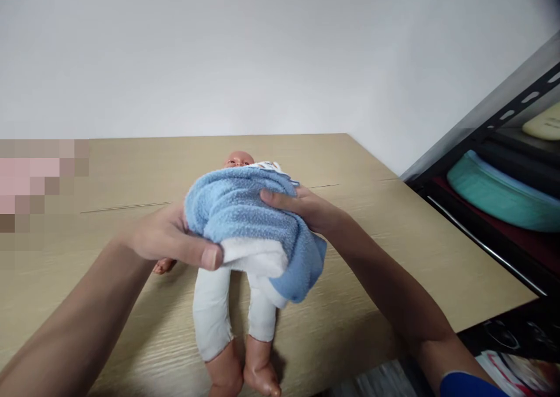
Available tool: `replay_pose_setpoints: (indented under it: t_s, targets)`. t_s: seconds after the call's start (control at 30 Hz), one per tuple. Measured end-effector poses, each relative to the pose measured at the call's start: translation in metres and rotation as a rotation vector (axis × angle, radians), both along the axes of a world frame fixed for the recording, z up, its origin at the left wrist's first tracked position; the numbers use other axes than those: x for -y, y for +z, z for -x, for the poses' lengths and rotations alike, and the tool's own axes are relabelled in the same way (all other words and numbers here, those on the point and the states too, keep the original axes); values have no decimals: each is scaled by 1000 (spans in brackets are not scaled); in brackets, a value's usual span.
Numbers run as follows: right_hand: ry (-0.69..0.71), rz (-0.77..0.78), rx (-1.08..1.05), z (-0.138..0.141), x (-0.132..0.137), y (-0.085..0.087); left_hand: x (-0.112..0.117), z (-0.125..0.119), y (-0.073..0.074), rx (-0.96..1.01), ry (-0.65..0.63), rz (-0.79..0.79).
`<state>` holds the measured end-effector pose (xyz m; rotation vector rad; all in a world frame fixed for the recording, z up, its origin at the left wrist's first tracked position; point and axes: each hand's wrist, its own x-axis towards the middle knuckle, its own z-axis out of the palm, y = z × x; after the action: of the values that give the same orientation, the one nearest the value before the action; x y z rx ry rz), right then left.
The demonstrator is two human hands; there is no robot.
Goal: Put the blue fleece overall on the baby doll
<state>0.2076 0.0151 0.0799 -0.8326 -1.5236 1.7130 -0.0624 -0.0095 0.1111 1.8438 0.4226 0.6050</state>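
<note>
- Gripping a bunched blue towelling cloth with both hands, closed on opposite sides of it: left hand at the left, right hand at the right.
- Pressing both thumbs onto the outer face, with most fingers hidden behind the folds; cannot tell exactly how these are bent.
- Holding the cloth over the torso of a doll, covering it from just below the eyes to the upper legs.
- Slanting, in the cloth's longer line, from upper left down to lower right, and ending there in a drooping blue flap; showing a white underside along the near edge.
- Lying face up, in the doll's case, with long axis running away from the viewer: head far, feet near, toes pointing towards the viewer.
- Wearing white leggings on both legs, down to bare lower shins.
- Resting on a pale wood-grain table, crossed by a thin dark seam.
- Backed by a plain white wall.
- Flanked on the right by a black slotted rack, with a teal curved object on it.
</note>
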Motion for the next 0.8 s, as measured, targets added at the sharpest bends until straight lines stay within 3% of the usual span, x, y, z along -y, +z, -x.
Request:
replay_pose_setpoints:
  t_s: [0.1, 0.2, 0.43, 0.6, 0.7, 0.8]
  targets:
    - [128, 28, -91, -3, 2, -1, 3, -2, 0, 168, -36, 148]
    - [243, -55, -238, -5, 2, 2, 1, -9, 2, 246, -25, 79]
    - [174, -114, -87, -16, 5, 25, -12, -10, -1, 109, 18, 90]
    - [462, -140, 9, -14, 3, 21, -15, -9, -10, 158, -16, 221]
    - [488, -160, 46, -11, 6, 20, -14, -9, -7, 62, -19, 255]
    - [380, -252, 21, -8, 13, 27, -10, -9, 0, -178, 68, 135]
